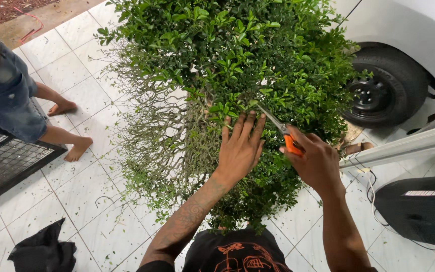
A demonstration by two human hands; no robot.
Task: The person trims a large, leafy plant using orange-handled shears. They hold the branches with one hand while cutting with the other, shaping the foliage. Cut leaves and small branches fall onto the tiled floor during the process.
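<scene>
A dense, small-leaved green bush (237, 55) fills the frame centre. The left hand (240, 148) is laid flat, fingers spread, on the foliage. Orange-handled shears (283, 132) are gripped by the right hand (315, 161), blades in the leaves. The left side looks stripped to bare twigs; the right remains leafy. Clippings litter the white tiled floor (76, 70). Room is limited by a car wheel (378, 93) at right.

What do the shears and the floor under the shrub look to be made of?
Shears: grey blades look like bare metal with a dull sheen; orange handles look like plastic, mostly hidden in the right hand. Floor: pale glazed-looking tiles with visible grout lines, probably ceramic.
</scene>
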